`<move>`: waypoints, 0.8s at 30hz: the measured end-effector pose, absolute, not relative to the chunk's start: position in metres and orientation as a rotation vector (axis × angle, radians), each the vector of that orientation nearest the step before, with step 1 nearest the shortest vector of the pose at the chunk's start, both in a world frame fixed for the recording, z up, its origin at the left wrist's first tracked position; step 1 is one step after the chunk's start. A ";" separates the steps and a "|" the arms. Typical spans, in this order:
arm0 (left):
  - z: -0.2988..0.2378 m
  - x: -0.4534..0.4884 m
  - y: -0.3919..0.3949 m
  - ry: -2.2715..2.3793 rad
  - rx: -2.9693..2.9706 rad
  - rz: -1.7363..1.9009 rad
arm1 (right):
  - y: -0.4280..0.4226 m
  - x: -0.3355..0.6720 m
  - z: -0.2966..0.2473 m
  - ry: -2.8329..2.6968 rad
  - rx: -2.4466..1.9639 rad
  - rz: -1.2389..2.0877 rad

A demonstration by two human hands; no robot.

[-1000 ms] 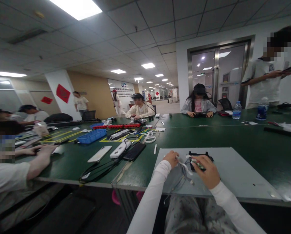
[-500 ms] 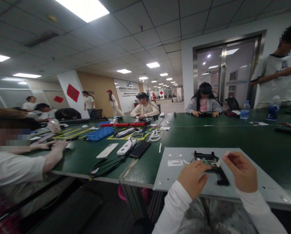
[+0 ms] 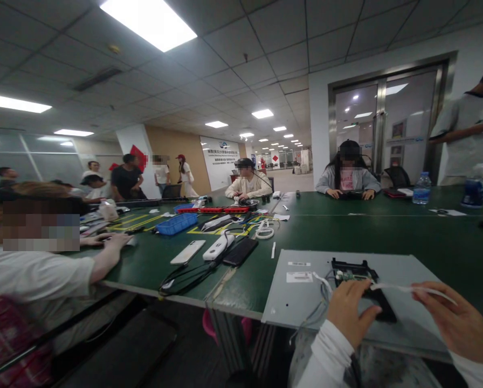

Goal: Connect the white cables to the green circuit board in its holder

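A flat grey metal panel (image 3: pixel 302 296) lies on the table edge before me. On it sits a black plastic bracket (image 3: pixel 387 310) with a green circuit board (image 3: pixel 344 276), partly hidden by my left hand. My left hand (image 3: pixel 349 310) rests over the board, its thumb apart from the bent fingers and its fingertips near one end of a thin white strip (image 3: pixel 395 288). Pinched in my right hand (image 3: pixel 454 320), the strip stretches across between both hands. Beside my left hand, a bundle of thin wires (image 3: pixel 316 310) hangs over the panel's front edge.
Left of the panel on the green table (image 3: pixel 306 226) lie a black phone (image 3: pixel 240 251), a white power bank (image 3: pixel 218 246), a white phone (image 3: pixel 187 251) and cables. Further back are a blue tray (image 3: pixel 177 223) and a coiled white cable (image 3: pixel 264 230). A co-worker (image 3: pixel 35 275) sits at left.
My right hand has moved right and down, drawing the white strip out into a long span. My left hand has shifted slightly right. The view has turned a little left.
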State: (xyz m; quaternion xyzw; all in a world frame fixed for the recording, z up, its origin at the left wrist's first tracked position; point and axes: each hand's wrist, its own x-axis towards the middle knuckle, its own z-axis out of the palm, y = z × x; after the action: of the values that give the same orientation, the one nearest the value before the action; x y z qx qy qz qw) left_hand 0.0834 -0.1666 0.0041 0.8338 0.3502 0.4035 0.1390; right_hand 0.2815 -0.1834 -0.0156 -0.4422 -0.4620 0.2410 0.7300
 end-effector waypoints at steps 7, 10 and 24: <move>-0.002 0.092 -0.161 0.942 2.354 1.200 | -0.177 0.287 -0.034 -1.149 -0.992 0.744; -0.004 0.093 -0.161 0.957 2.326 1.202 | -0.176 0.287 -0.037 -1.166 -1.016 0.766; -0.013 0.091 -0.160 1.058 2.205 1.167 | -0.179 0.283 -0.039 -1.140 -1.438 0.568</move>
State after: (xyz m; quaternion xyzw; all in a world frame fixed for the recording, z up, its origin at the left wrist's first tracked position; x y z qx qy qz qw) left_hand 0.0909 -0.1598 -0.0131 0.7948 0.3814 0.4208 0.2141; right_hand 0.2827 -0.1793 -0.0392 -0.6135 -0.4864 0.2423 0.5730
